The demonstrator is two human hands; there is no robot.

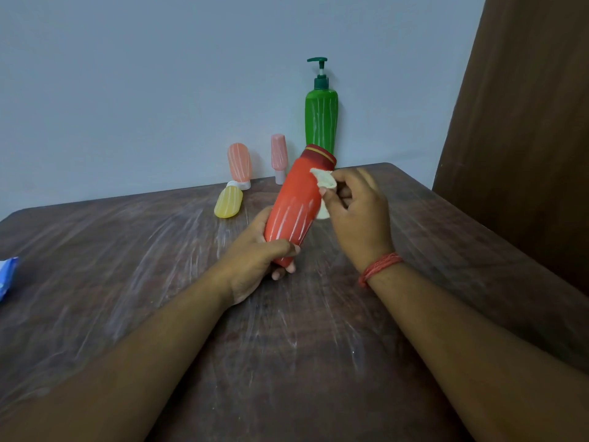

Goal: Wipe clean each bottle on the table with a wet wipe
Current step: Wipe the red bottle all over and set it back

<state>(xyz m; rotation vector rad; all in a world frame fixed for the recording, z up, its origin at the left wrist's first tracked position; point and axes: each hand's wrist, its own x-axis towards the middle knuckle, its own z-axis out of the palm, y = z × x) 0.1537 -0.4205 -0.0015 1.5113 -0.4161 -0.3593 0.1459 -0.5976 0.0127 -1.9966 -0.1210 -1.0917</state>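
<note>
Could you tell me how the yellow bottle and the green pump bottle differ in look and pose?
The yellow bottle lies on its side on the table; the green pump bottle stands upright by the wall. The yellow one is small with a white cap, while the green one is much taller and carries a dark green pump head. Both show pale streaks down their sides, and neither is touched by a hand.

pump bottle [321,122] behind held bottle [294,202], packet [8,275] far left
</note>
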